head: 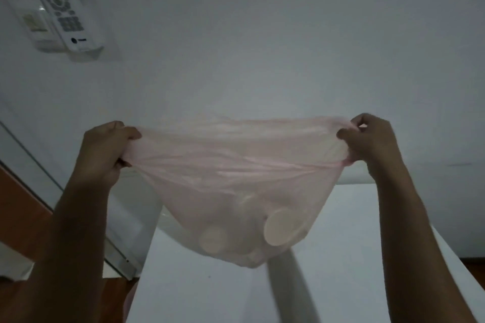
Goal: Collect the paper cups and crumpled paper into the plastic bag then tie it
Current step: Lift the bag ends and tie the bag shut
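1. Gripping the left end of the pink plastic bag (225, 165) in the left hand (105, 149), fingers curled tight around a gathered bunch of the film.
2. Pinching the right end of the bag in the right hand (372, 141), thumb and fingers closed on the bunched plastic.
3. Stretching the bag's top edge taut between the two hands, well apart, raised in front of the white wall (262, 47).
4. Hanging down in the sagging bottom of the bag, above the white worktop (354, 257): paper cups (279, 227), round pale bases showing through the thin film.
5. Showing no crumpled paper clearly through the plastic; too blurred to tell.
6. Sitting in a wall holder at far left: a white remote control (61, 5).
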